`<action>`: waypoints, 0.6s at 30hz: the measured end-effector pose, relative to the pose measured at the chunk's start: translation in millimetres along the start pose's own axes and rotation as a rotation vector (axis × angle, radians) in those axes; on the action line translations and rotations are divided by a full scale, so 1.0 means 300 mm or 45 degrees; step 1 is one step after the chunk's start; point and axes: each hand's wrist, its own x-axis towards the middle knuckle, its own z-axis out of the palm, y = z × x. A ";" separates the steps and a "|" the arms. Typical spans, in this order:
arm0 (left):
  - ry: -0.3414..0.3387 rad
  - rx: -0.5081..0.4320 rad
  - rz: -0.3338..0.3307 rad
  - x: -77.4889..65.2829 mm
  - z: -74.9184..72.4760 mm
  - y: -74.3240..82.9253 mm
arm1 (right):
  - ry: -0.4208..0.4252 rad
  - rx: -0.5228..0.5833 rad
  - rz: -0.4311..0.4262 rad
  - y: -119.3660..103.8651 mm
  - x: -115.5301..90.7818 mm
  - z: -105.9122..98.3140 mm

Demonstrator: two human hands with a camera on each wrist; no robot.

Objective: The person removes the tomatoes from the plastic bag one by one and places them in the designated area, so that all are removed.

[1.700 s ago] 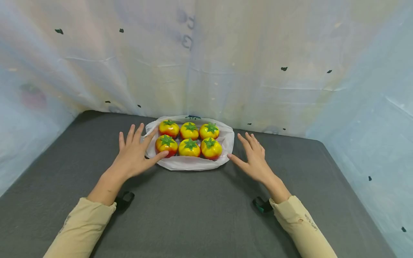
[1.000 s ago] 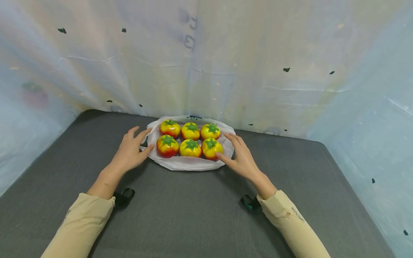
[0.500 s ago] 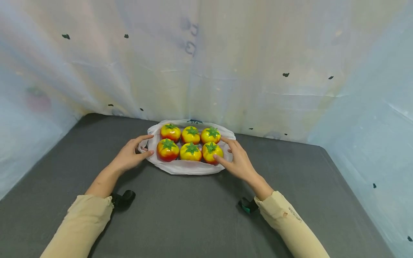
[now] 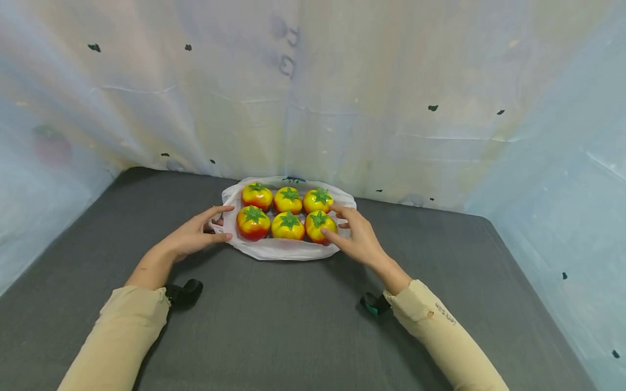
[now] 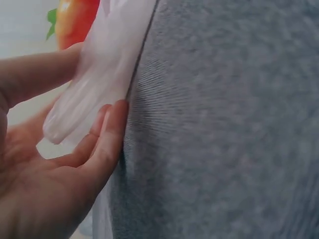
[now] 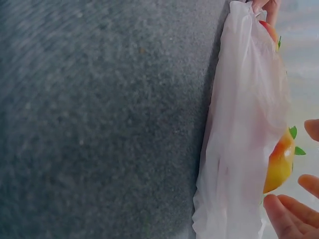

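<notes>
Several glossy yellow-red tomatoes (image 4: 287, 232) with green leafy tops stand in two rows in an opened white plastic bag (image 4: 274, 251) at the table's far edge. At the bag's left end is my left hand (image 4: 191, 237). In the left wrist view, its thumb and extended fingers lie either side of the bag's gathered end (image 5: 94, 84), touching it; no firm pinch shows. My right hand (image 4: 364, 241) reaches over the bag's right side, thumb at the front right tomato (image 4: 313, 231). The right wrist view shows its fingers (image 6: 299, 219) spread beside a tomato (image 6: 280, 164).
The dark grey table (image 4: 293, 326) runs from the near side to a pale plastic curtain (image 4: 342, 108) just behind the bag. More curtain (image 4: 577, 217) hangs at the right. Black straps (image 4: 183, 293) hang at both wrists.
My left hand has drawn back from the tomatoes to the bag's left end, its thumb and fingers now about that end. My right hand has moved left, over the bag's right side.
</notes>
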 end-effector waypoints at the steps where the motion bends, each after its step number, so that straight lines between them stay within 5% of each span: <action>1: -0.012 -0.007 -0.008 0.000 -0.002 0.001 | -0.001 0.011 0.008 -0.001 0.001 0.002; 18: -0.192 -0.099 -0.105 0.004 -0.025 0.013 | -0.094 0.008 0.161 0.013 0.017 0.018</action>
